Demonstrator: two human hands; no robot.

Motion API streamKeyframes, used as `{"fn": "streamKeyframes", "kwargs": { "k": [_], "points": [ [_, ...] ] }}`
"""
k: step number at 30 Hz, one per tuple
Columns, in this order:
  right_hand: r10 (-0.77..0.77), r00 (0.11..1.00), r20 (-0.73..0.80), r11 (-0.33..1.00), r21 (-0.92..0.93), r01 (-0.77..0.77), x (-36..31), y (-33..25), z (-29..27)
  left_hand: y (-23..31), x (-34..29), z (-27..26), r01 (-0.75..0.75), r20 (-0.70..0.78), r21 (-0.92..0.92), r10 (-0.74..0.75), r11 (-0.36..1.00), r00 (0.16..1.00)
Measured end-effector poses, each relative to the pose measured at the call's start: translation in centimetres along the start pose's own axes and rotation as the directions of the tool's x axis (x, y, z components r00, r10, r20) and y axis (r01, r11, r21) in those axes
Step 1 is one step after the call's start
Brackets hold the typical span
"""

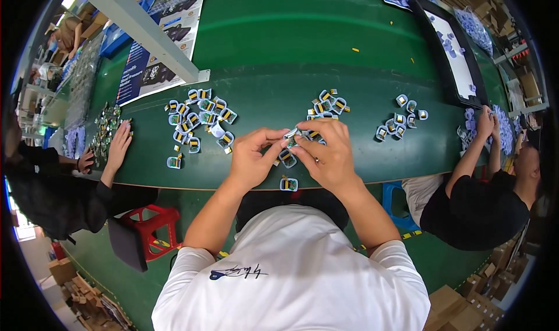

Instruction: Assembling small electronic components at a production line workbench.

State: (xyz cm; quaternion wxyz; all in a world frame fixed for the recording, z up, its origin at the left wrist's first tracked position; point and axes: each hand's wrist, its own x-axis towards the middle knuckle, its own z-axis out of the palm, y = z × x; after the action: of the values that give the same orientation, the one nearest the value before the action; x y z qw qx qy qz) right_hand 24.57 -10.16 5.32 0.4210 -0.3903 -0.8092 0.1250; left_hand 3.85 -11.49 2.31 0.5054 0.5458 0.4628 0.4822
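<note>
My left hand (254, 155) and my right hand (329, 155) meet above the near part of the green table. Between their fingertips is a small pale housing with a green circuit board (292, 136), and both hands grip it. Fingers hide much of the piece. Just beneath them lies a similar housing (287, 158); another housing (289, 183) sits at the table's front edge. Left of my hands spreads a pile of housings with yellow-and-black parts (207, 107). A smaller cluster of them (330, 103) lies behind my right hand, partly covered by it.
Several pale housings (399, 119) lie farther right. A black-rimmed tray (448, 51) with purple parts stands at the back right. A metal post (145, 31) rises beside a printed poster (169, 40). Co-workers' hands (121, 142) work at left and right. A red stool (157, 226) stands left.
</note>
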Motion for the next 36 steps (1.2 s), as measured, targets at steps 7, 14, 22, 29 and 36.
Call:
{"fn": "streamKeyframes", "kwargs": {
  "k": [7, 14, 22, 29, 36],
  "points": [
    [0.145, 0.987, -0.069, 0.989, 0.038, -0.142, -0.9, -1.4, 1.1, 1.5, 0.0, 0.8, -0.303, -0.011, 0.382, 0.332, 0.873, 0.943],
    [0.380, 0.925, -0.002, 0.850, 0.396, -0.349, -2.4, -2.0, 2.6, 0.5, 0.3, 0.7, -0.303, -0.093, 0.332, 0.350, 0.893, 0.932],
    [0.292, 0.953, -0.082, 0.903, 0.352, -0.246, -1.1, -0.9, 1.4, -0.2, 0.3, 0.8, -0.185, -0.164, 0.054, 0.192, 0.981, 0.968],
    [0.057, 0.995, -0.080, 0.991, -0.117, -0.066, -0.6, -1.2, 1.4, 0.5, 0.4, 0.8, -0.304, -0.116, 0.300, 0.351, 0.904, 0.929],
    [0.017, 0.999, -0.046, 0.986, -0.163, -0.024, -0.5, -1.7, 1.7, 0.9, 0.3, 1.3, -0.445, -0.028, 0.511, 0.531, 0.736, 0.847]
  ]
}}
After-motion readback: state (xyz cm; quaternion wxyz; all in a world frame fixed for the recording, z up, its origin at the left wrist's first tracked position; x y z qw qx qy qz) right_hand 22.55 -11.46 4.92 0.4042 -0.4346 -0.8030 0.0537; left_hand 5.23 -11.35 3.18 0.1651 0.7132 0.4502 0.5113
